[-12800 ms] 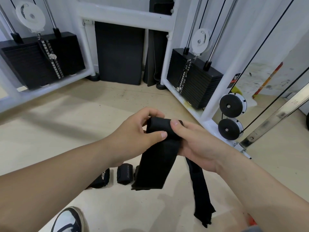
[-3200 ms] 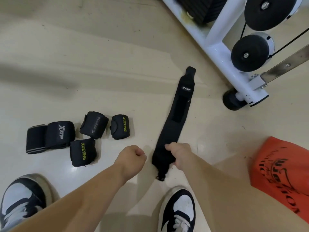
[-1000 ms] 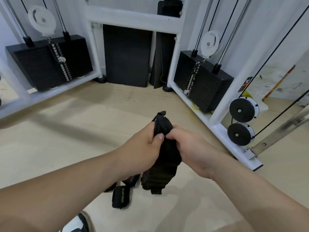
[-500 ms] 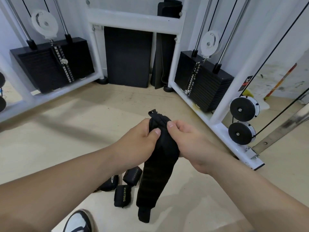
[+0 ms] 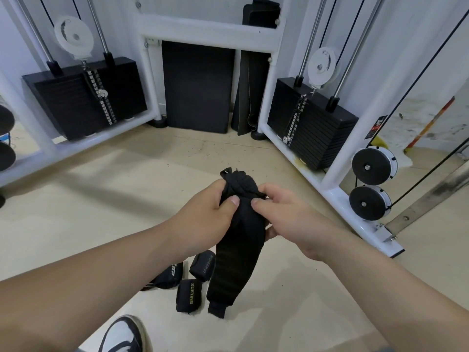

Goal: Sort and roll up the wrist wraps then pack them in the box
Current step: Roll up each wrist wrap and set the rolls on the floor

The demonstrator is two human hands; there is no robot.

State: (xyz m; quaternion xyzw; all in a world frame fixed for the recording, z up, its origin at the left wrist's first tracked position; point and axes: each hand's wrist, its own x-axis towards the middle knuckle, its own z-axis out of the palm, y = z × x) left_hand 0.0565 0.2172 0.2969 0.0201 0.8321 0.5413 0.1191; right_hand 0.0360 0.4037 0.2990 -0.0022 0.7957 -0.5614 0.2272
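A black wrist wrap [image 5: 237, 252] hangs in front of me, its top end bunched into a small coil between my hands. My left hand [image 5: 208, 217] grips the coil from the left, thumb pressed on the fabric. From the right, my right hand [image 5: 281, 212] pinches the same top end with thumb and fingers. The loose tail dangles down toward the floor. Three rolled wraps lie on the floor below: one marked XUEYING [image 5: 189, 295], one with white lettering [image 5: 203, 265] and one partly behind my left arm [image 5: 168, 275]. No box is visible.
A white cable machine frame [image 5: 337, 196] with black pulleys [image 5: 371, 165] and weight stacks [image 5: 314, 123] stands to the right and at the back. A black pad [image 5: 196, 87] leans against the wall. My shoe [image 5: 121, 335] is at the bottom edge on the beige floor.
The hanging tail has lengthened and straightened since a second ago, and the bunched top end has turned a little between my fingers. The view has tipped slightly down, showing more rolled wraps.
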